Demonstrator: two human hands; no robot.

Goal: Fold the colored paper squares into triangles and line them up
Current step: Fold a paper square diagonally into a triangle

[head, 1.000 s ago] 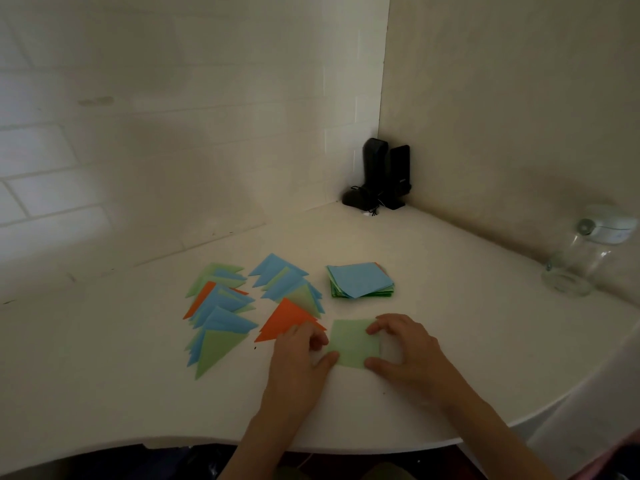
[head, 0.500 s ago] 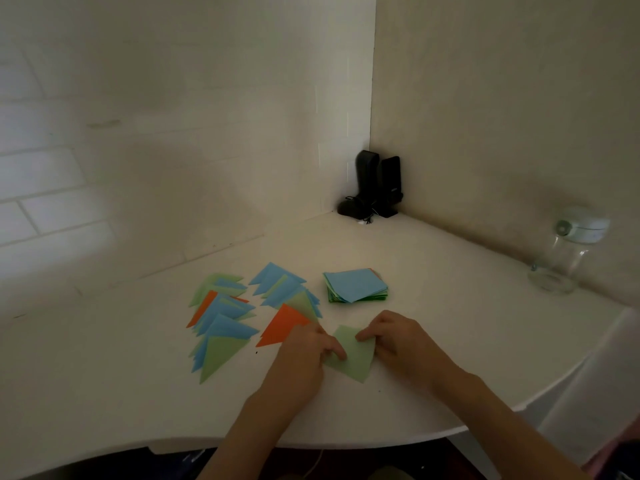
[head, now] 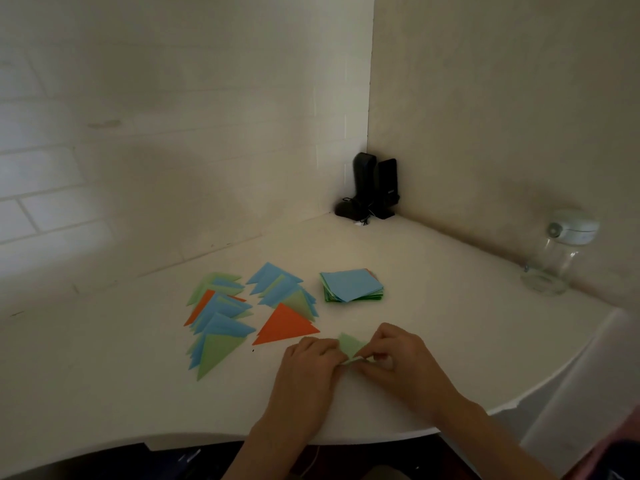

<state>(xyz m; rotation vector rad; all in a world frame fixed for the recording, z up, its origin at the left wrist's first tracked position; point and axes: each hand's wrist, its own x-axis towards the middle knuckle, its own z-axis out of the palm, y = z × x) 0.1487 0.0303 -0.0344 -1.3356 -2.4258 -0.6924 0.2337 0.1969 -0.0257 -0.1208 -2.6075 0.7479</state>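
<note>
Green paper square is pinched between left hand and right hand near the white counter front edge. Bare surface is seen rightward; folded triangles and the square stack lie behind, walls cornering beyond.

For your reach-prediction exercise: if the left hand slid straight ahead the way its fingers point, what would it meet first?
Probably the green paper it already pinches, then the right hand right behind it; depth is unclear.
</note>
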